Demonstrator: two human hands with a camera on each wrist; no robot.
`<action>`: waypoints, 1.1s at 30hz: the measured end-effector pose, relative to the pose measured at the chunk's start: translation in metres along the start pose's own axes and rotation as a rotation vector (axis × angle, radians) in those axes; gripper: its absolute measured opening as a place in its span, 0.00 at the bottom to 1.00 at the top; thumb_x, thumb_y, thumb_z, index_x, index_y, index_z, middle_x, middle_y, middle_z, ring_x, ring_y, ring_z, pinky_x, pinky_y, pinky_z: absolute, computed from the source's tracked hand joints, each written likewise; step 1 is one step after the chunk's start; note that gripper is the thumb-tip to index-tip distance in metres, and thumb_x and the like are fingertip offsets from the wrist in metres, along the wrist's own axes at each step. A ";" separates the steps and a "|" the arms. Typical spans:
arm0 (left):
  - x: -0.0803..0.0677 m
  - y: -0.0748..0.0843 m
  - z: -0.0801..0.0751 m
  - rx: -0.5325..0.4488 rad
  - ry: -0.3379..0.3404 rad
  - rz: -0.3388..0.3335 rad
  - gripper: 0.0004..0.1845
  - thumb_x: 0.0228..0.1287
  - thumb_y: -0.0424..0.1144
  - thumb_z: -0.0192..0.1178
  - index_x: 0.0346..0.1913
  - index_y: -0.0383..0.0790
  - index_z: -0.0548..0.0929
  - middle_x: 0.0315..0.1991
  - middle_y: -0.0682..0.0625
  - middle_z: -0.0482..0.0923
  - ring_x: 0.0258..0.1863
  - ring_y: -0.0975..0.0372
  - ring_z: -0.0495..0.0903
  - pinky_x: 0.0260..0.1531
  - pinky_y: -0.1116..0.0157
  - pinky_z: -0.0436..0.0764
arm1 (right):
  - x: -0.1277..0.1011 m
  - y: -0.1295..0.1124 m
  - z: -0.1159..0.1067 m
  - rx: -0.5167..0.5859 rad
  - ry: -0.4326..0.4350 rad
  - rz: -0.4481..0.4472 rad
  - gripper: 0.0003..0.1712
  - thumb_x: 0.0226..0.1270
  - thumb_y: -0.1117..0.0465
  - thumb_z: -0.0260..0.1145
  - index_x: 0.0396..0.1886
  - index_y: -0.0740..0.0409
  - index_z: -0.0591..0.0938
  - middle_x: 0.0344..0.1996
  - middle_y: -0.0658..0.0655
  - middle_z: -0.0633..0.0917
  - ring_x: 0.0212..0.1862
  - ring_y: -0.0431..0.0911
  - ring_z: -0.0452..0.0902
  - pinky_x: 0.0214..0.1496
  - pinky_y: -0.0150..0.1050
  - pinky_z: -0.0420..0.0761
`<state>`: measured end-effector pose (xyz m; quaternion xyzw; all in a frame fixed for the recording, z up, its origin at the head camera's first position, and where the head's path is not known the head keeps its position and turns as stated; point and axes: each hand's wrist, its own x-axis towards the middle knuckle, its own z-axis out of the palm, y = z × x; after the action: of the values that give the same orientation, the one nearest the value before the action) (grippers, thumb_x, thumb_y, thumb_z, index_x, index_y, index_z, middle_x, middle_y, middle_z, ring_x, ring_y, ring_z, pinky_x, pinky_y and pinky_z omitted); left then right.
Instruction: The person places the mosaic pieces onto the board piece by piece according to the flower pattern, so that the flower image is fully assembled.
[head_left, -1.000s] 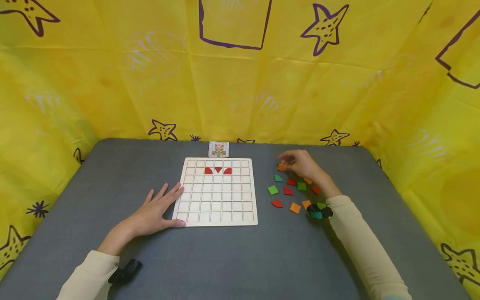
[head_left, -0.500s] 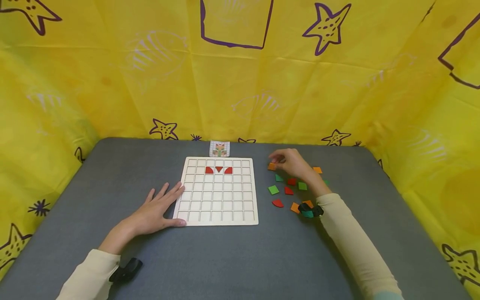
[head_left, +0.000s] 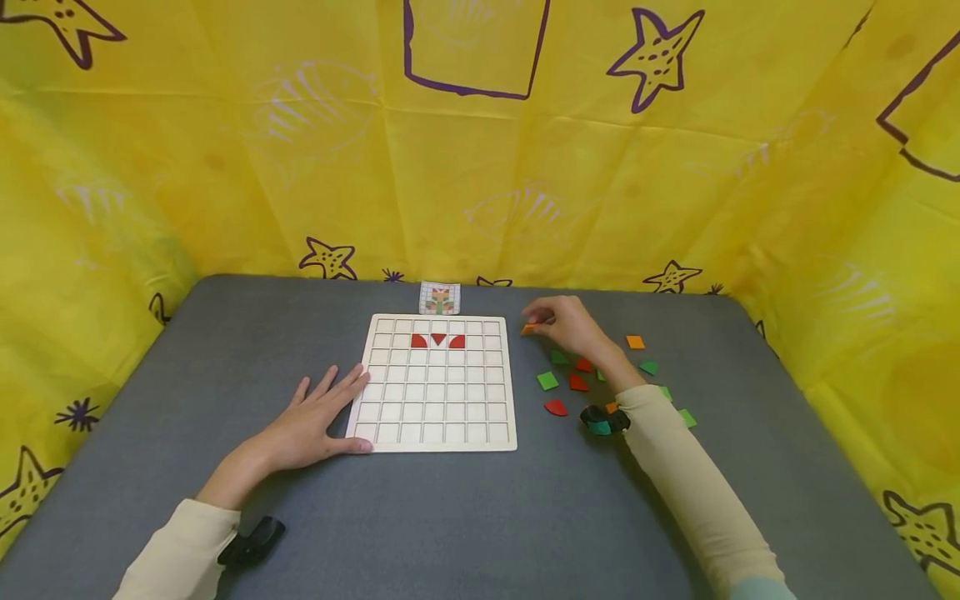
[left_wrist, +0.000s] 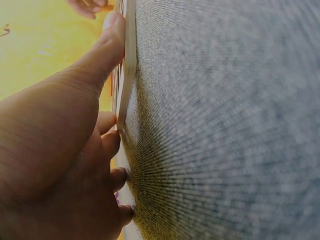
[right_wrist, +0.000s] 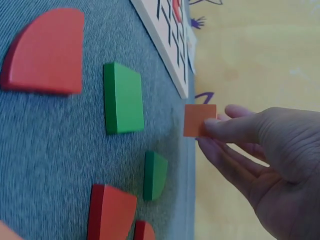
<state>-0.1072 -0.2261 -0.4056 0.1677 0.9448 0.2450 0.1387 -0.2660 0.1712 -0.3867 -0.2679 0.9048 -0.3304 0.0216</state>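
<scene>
My right hand (head_left: pixel 567 325) pinches an orange square tile (right_wrist: pixel 197 120) between thumb and fingers, just off the board's upper right corner. The left hand (head_left: pixel 311 425) lies spread at the left edge of the white grid board (head_left: pixel 435 408), its thumb on the near left corner and fingertips on the left rim. In the board's second row sit two red quarter-round tiles (head_left: pixel 457 342) with a red triangle tile (head_left: pixel 438 339) between them. A small pattern card (head_left: pixel 439 298) lies beyond the board's far edge.
Loose tiles lie right of the board, including a light green square (head_left: pixel 547 381), a red quarter-round (head_left: pixel 556 407), an orange square (head_left: pixel 635 342) and a dark green quarter-round (head_left: pixel 648 367). My right forearm covers part of them. A yellow patterned cloth (head_left: pixel 480 167) surrounds the grey table (head_left: pixel 465 533).
The right hand has moved left toward the board with the orange tile, uncovering tiles at the far right. The left hand and the board stay where they were.
</scene>
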 end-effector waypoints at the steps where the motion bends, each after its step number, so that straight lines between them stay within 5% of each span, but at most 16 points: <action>1: 0.000 0.000 0.000 0.001 0.001 0.000 0.58 0.51 0.69 0.65 0.77 0.40 0.54 0.78 0.41 0.46 0.75 0.36 0.38 0.66 0.33 0.33 | 0.001 -0.001 0.001 0.001 -0.002 -0.002 0.13 0.60 0.74 0.69 0.46 0.67 0.85 0.36 0.61 0.87 0.41 0.52 0.84 0.47 0.46 0.83; 33: -0.004 0.002 0.000 -0.001 0.028 0.035 0.56 0.53 0.67 0.65 0.77 0.39 0.55 0.78 0.40 0.48 0.74 0.35 0.39 0.65 0.33 0.35 | 0.029 -0.051 0.048 0.169 -0.017 -0.141 0.12 0.62 0.68 0.70 0.46 0.65 0.86 0.38 0.55 0.88 0.41 0.46 0.83 0.44 0.39 0.82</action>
<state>-0.1032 -0.2262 -0.4042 0.1805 0.9435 0.2503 0.1211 -0.2569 0.0962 -0.3890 -0.3308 0.8524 -0.4039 0.0284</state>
